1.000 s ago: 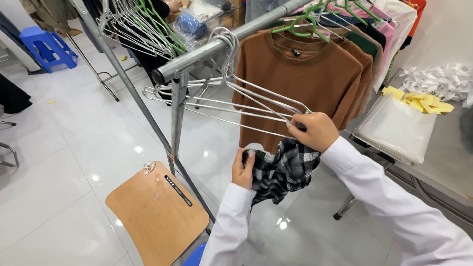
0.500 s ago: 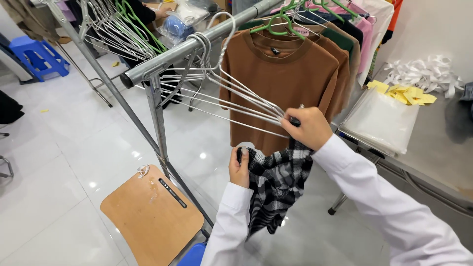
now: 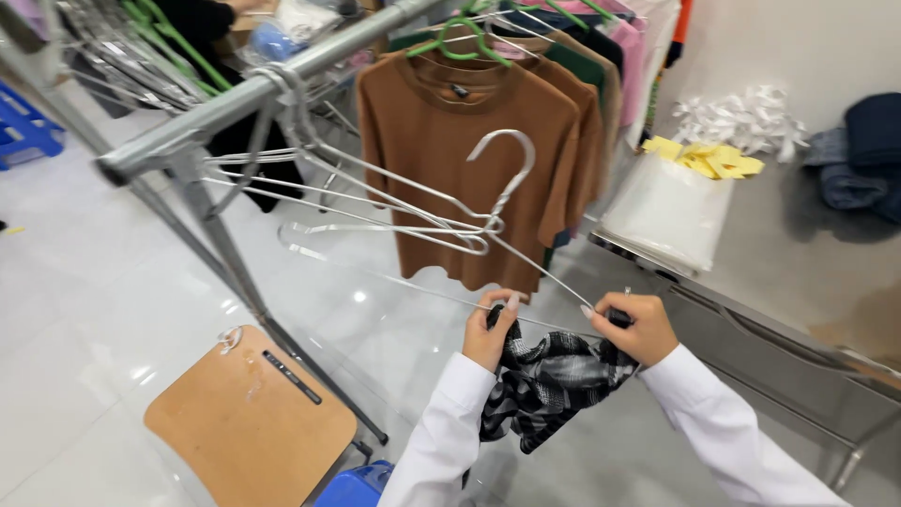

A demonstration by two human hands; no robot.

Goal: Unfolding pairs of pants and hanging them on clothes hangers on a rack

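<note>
checked black-and-white garment [image 3: 554, 380]: bunched, hanging between the two hands at lower centre of the frame, above the pale glossy floor [image 3: 103, 282].

wire hanger [image 3: 488, 202]: silver, free of the rail, its hook at centre frame, one shoulder running down right to the garment.

left hand [image 3: 493, 333]: white sleeve, fingers curled and pinching the garment's upper left edge, touching the hanger's lower wire.

right hand [image 3: 633, 327]: white sleeve, fingers pressed together, pinching the hanger's right end and the cloth there.

metal rail [image 3: 235, 94]: grey tube slanting from left edge to top centre, on a grey upright; bundle of empty silver hangers [image 3: 310, 178] hooked on it, pointing toward centre.

brown t-shirts [image 3: 460, 160]: on green hangers, upper centre; behind them green, pink and white garments, partly hidden.

second rack, upper left: more silver and green hangers [image 3: 150, 47], blurred.

wooden chair seat [image 3: 249, 422]: lower left, a small clear clip at its top corner and a dark strip on it.

blue stool [image 3: 23, 127]: left edge.

worktop [image 3: 798, 263]: grey, right of frame; carries stack of clear plastic bags [image 3: 666, 211], yellow tags [image 3: 713, 158], white ribbon scraps [image 3: 741, 117], folded dark blue cloth [image 3: 863, 150].
</note>
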